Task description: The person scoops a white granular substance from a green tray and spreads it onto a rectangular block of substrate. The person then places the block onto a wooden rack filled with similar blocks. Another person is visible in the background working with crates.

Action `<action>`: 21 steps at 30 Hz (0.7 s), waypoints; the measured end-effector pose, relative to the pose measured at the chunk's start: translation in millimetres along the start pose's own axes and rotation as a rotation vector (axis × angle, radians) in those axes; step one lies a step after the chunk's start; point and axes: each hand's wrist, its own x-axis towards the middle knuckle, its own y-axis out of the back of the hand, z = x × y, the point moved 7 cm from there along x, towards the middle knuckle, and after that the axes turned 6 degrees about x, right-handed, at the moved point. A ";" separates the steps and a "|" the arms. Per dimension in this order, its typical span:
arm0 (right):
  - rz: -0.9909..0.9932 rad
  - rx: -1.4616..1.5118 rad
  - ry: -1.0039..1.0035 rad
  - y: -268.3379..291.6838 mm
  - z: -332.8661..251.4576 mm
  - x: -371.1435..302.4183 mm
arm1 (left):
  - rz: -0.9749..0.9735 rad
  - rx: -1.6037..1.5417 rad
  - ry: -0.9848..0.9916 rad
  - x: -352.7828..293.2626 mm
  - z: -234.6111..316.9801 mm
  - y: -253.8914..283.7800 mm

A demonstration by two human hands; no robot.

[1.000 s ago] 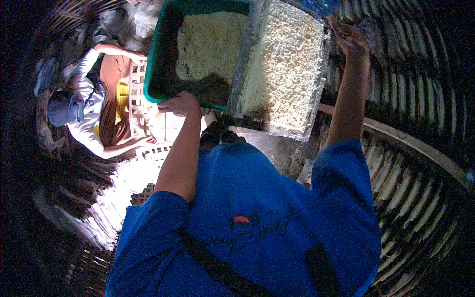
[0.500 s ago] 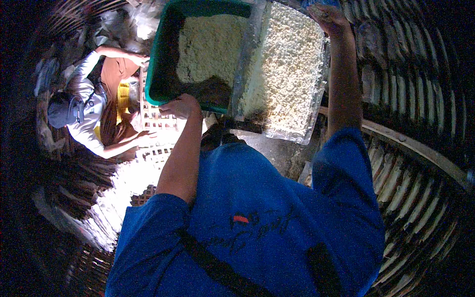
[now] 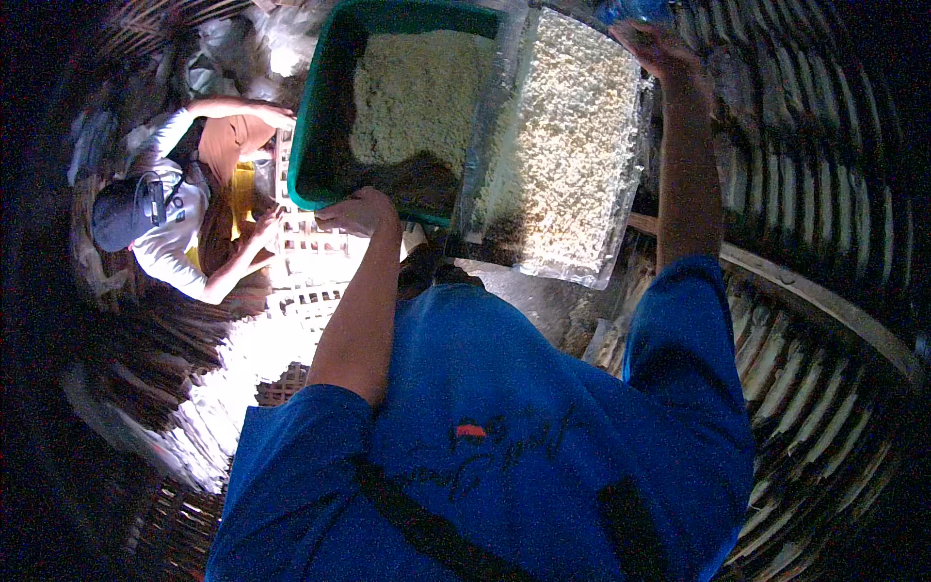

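Both hands steady a tub and a clear tray of pale crumbly material.

The left hand (image 3: 361, 210) grips the green tub (image 3: 320, 116) at its near rim. The right hand (image 3: 655, 47), now higher than a second ago, seemingly clasps the clear tray (image 3: 567, 155) at its far corner; its long axis points away from the person, suggesting tipping.

One green tub (image 3: 320, 126) and one clear plastic tray (image 3: 567, 165), both filled with pale crumbly material, are sitting side by side, while one co-worker (image 3: 184, 223) in a cap is crouching beside them.
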 end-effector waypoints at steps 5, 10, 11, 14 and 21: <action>0.078 0.650 -0.873 52.9 -6.2 39.3 | 0.045 0.055 -0.064 -2.1 9.0 -18.8; 0.035 -0.523 0.087 67.3 3.7 4.9 | 0.012 0.013 -0.039 4.4 -9.8 -10.1; 0.070 -0.481 0.118 66.5 -2.8 -8.5 | 0.023 0.015 -0.042 4.2 -10.0 -11.2; 0.146 -0.402 0.185 74.3 -23.0 -34.9 | 0.045 0.014 -0.071 -2.4 -7.5 -14.7; 0.220 -0.322 0.205 84.6 -30.4 -51.5 | -0.056 -0.051 -0.027 -0.1 -1.3 -8.3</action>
